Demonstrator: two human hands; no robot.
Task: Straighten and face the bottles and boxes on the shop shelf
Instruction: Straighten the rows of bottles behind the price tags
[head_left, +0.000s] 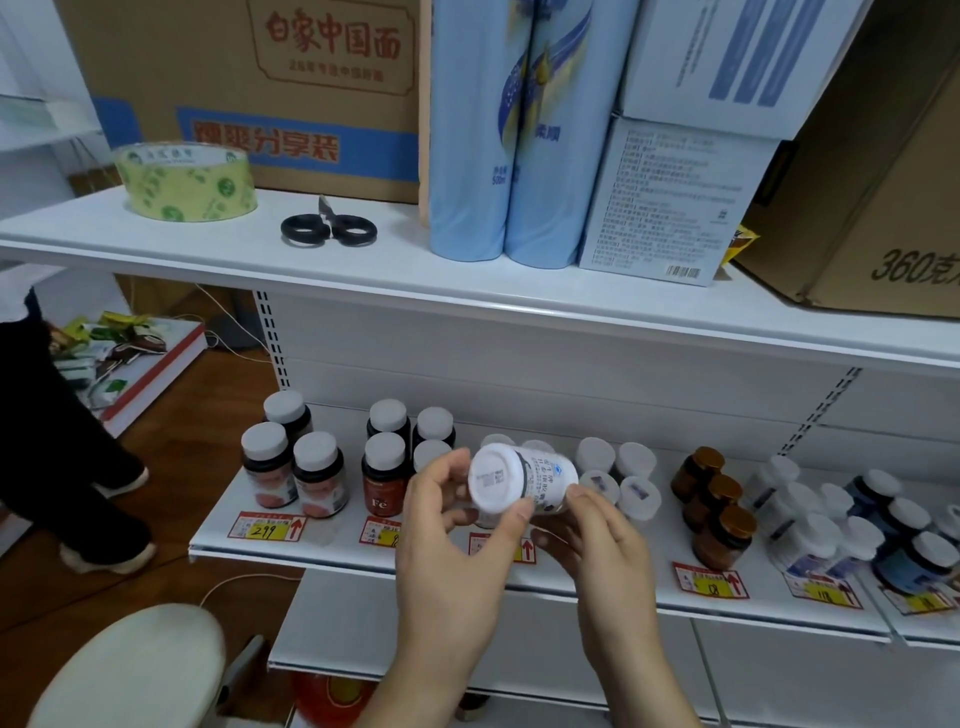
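Note:
Both my hands hold a white bottle (519, 480) tipped on its side in front of the lower shelf (332, 540), its round end with a barcode turned toward me. My left hand (457, 525) grips that end with thumb and fingers; my right hand (597, 535) cups the other end from below. On the shelf stand groups of bottles: dark ones with white caps (291, 467), red-labelled ones (387, 478), white ones (623, 478), amber ones with brown caps (714, 504), and white and blue ones (852, 525). Price tags (267, 526) line the front edge.
The upper shelf (363, 270) carries a tape roll (186, 182), black scissors (330, 226), two tall blue bottles (506, 130), white boxes (670, 192) and cardboard cartons (270, 88). Another person's legs (67, 441) stand at left beside a pale stool (130, 670).

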